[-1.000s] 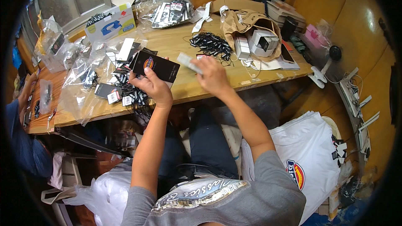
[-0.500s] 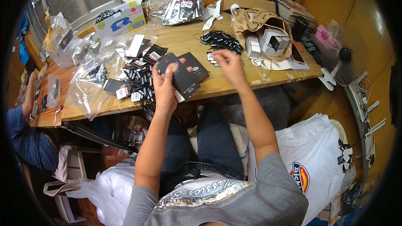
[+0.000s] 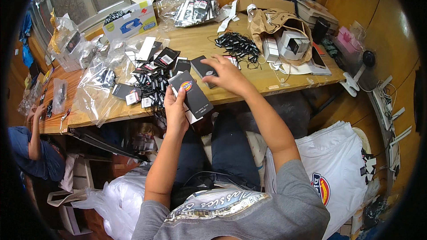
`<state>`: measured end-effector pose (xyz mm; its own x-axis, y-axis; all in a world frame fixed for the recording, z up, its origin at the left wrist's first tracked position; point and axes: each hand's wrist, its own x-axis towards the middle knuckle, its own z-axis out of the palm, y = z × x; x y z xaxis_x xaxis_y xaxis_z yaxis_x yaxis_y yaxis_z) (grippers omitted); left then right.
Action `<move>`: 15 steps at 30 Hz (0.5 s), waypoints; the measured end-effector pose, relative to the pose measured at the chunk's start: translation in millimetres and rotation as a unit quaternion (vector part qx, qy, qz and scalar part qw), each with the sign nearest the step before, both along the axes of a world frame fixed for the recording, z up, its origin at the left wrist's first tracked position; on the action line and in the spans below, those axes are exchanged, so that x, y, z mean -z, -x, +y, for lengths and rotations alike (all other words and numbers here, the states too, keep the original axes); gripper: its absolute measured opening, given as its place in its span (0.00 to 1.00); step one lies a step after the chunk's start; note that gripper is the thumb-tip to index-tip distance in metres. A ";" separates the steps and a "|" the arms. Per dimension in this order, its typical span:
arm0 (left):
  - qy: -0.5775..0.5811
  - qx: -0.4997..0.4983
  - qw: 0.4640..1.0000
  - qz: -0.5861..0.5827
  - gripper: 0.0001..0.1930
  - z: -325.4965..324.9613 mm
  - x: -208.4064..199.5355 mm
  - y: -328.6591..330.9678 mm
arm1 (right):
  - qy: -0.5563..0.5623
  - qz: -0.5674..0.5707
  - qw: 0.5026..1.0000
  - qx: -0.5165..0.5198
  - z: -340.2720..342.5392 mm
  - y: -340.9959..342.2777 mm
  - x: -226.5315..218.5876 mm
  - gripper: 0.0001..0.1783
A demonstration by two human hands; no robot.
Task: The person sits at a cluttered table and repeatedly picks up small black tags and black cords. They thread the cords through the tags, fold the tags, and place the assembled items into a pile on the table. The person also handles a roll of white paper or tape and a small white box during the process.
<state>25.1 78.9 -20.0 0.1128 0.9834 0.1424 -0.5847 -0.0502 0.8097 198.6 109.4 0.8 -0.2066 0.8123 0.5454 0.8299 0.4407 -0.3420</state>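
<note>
My left hand point(image 3: 176, 112) is closed on a black hang tag point(image 3: 192, 96) with a round coloured logo, held over the table's front edge. A white edge shows beneath that tag. Just to the right, my right hand point(image 3: 224, 74) reaches over a stack of black hang tags point(image 3: 201, 66), thumb and fingers apart. Whether its fingertips touch the stack I cannot tell. Left of my left hand lies a heap of black tag strings point(image 3: 149, 84) with finished-looking black tags among it. Beyond my right hand is a pile of loose black strings point(image 3: 238, 46).
A paper bag point(image 3: 291, 22) holding white boxes stands at the back right. Clear plastic bags point(image 3: 95, 86) and a printed carton point(image 3: 131, 21) are at the left. Another person point(image 3: 35, 146) sits at far left. White garments point(image 3: 333, 164) lie stacked to my right.
My right hand has moved left and down to the stack of black tags. My left hand has tilted its tag and shifted it slightly lower.
</note>
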 end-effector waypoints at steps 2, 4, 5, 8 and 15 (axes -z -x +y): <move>-0.020 0.017 1.000 -0.008 0.15 -5.7 -5.4 6.5 | 0.060 -0.026 0.998 0.004 -1.3 11.6 7.7 0.34; -0.029 0.006 1.000 0.003 0.14 -10.6 -10.8 13.3 | 0.079 -0.035 0.996 -0.006 -6.7 16.4 14.0 0.39; -0.032 -0.003 0.999 0.006 0.14 -13.0 -12.1 17.2 | 0.070 -0.034 0.997 -0.017 -14.1 15.3 13.8 0.40; -0.031 -0.007 0.999 0.000 0.14 -11.6 -11.2 26.6 | 0.045 -0.047 0.997 -0.031 -39.3 15.2 13.0 0.36; -0.033 -0.008 0.999 -0.015 0.14 -11.0 -5.5 28.1 | -0.074 0.037 0.996 -0.016 -65.0 4.3 24.6 0.27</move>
<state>-3.0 67.9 -14.5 0.0912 0.9736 0.2090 -0.6067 -0.1121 0.7870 194.3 44.4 -23.8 -0.1864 0.7149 0.6740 0.7896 0.5172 -0.3302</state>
